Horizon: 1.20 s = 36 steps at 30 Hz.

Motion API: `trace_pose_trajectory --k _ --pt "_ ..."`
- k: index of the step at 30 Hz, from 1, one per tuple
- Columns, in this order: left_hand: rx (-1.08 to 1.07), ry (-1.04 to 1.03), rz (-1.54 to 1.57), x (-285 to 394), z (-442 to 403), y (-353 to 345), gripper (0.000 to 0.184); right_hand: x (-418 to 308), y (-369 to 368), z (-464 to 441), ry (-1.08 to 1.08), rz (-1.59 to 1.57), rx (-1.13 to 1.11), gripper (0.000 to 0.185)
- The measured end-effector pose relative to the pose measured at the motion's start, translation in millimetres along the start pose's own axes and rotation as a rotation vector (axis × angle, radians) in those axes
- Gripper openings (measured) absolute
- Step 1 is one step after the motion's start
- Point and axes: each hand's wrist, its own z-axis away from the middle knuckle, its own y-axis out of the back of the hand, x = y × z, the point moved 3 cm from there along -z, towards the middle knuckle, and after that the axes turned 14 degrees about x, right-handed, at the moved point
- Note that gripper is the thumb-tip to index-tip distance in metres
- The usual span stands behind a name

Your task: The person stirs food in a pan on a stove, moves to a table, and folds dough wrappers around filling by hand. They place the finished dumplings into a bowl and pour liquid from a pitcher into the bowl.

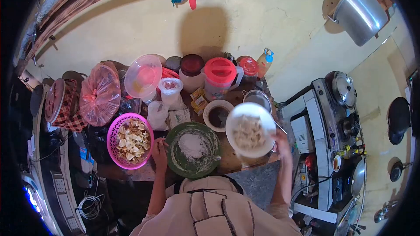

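My right hand [281,142] grips the rim of a white bowl [232,120], which looks tilted and is slightly blurred. Pale, lumpy pieces of food [250,133] lie inside it. At the left rim of a green basin [215,139], my left hand [160,149] has its fingers closed on the edge. White flour [191,145] is heaped in that basin, and a spoon [214,158] rests in it. Just left of my left hand stands a pink basket [112,143] full of cream-coloured, folded pieces [132,140].
Behind the basin are a bowl of dark liquid [218,116], a strainer [257,99], a red-lidded pitcher [220,78] and a bag of white powder [171,94]. A gas stove [323,100] stands to the right. A large pot [361,13] hangs on the wall.
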Motion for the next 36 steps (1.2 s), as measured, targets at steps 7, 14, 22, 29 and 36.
trace_pose_trajectory --k 7,14,22,29,36 --pt "-0.022 0.013 -0.058 -2.0 1.0 6.8 0.018 138.8 10.7 29.8 -0.055 -0.058 0.187 0.019" --pt "-0.041 0.005 -0.148 -11.2 8.8 30.5 0.015 159.5 1.9 25.1 -0.005 0.030 0.181 0.019" --pt "0.100 -0.224 -0.250 -46.3 46.4 70.6 0.012 57.7 -14.5 39.7 0.475 0.944 0.538 0.036" --pt "0.279 -0.139 -0.427 -89.2 69.0 100.6 0.010 -52.5 -115.7 -103.1 0.957 0.415 0.343 0.041" --pt "0.449 -0.125 -0.591 -96.8 88.2 123.4 0.011 -70.0 -192.3 -216.1 0.891 0.207 0.191 0.022"
